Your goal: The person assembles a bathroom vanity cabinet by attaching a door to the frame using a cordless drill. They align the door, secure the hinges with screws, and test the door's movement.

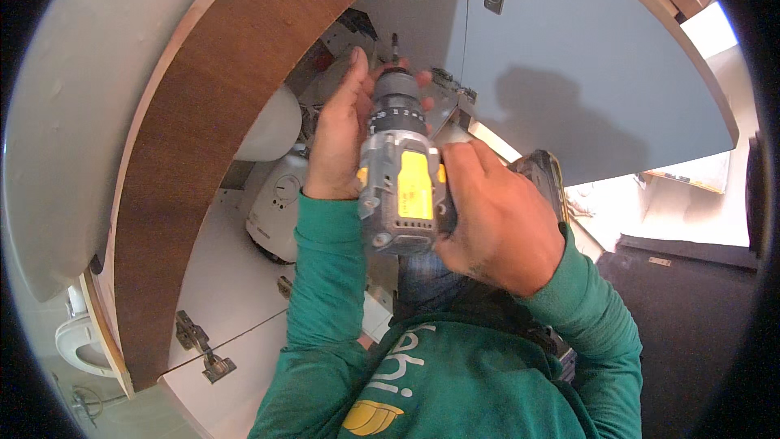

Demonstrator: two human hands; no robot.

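Observation:
A grey and black cordless drill [402,179] with a yellow label points away from me, in front of my chest. A short bit [395,47] sticks out of its chuck [397,85]. My right hand [508,223] is closed round the drill's handle, which is mostly hidden under the fingers. Cupped about the chuck from the left is my left hand [337,142], its thumb raised and its fingertips showing past the chuck's far side. The battery end [543,175] shows beyond my right wrist.
A curved brown wooden edge [175,138] arcs along the left. Cabinet doors with metal hinges stand open: a grey-blue one [601,57] at upper right, a white one [236,268] at lower left. Inside sit a white appliance [278,203] and a white rounded object [272,126].

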